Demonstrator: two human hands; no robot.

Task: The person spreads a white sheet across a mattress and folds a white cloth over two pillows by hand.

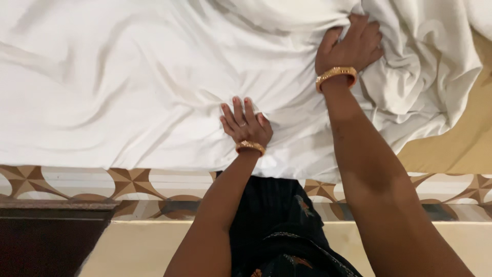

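Your left hand [246, 124] rests near the front edge of the white bedsheet [128, 92], fingers curled and pinching a fold of it. Your right hand [351, 46] reaches farther across, clenched on a bunched ridge of the same sheet. The sheet covers the bed, crumpled at the right over a tan mattress [461, 143]. A gold bangle [335, 74] circles each wrist.

We see a matt, creased white cloth bedsheet [128, 87], shiny gold metal bangles [335, 74], and a glossy patterned tile floor [66, 182].
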